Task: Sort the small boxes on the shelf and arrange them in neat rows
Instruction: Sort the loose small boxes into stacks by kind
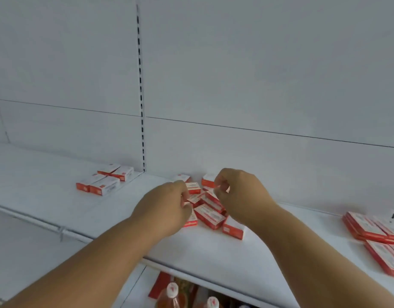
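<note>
Presently, sorting is partly complete. Two groups sit ordered: one at left (105, 181), one at right (376, 232). A jumbled pile (208, 210) remains mid-shelf (214, 252). Left hand (167, 210) and right hand (238, 192) curl over it; contents held cannot be determined.

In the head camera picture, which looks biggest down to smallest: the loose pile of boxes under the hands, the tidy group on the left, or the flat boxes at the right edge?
1. Loose pile
2. Flat boxes, cut off and nearer, so unsure
3. Tidy group
</note>
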Demonstrator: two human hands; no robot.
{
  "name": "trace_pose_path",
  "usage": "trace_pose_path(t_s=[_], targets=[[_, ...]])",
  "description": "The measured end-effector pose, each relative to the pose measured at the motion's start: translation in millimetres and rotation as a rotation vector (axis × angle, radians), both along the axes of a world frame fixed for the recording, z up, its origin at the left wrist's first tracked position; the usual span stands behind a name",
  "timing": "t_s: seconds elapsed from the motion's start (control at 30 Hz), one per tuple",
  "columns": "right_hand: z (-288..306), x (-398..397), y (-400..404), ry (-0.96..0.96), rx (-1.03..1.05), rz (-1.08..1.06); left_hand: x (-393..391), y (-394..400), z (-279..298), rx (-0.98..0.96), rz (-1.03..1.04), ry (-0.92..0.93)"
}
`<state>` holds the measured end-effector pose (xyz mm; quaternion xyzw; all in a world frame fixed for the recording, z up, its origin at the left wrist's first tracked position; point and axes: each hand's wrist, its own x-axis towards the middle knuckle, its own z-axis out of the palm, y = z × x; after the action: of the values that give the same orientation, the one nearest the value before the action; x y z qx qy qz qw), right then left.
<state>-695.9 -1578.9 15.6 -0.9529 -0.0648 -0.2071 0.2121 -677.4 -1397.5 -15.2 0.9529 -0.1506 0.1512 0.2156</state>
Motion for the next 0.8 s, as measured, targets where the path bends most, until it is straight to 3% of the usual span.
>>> trace_pose_path(t_s=[0.17, 0.43, 0.63, 0.73, 0.8], targets=[[-21.3, 9.3, 50.5, 0.16, -0.141, 0.063, 54.8, 41.3, -0.5, 0.031, -0.008, 0.012], [-32.6, 12.0, 80.6, 0.277, -0.268, -0.123, 100.7, 35.1, -12.4, 0.046, -0.158, 0.066], [-21.7, 17.1, 95.8, 0.385, -0.373, -0.063, 108.1, 42.2, -27.4, -0.196, -0.137, 0.085], [-14.0, 25.2, 89.9, 0.363, -0.167, -0.04, 109.1, 46.6, -30.9, -0.251, -0.154, 0.142], [-12.3, 34.0, 79.5, 0.336, 0.173, -0.106, 109.0, 48.3, -32.4, -0.234, -0.185, 0.142]])
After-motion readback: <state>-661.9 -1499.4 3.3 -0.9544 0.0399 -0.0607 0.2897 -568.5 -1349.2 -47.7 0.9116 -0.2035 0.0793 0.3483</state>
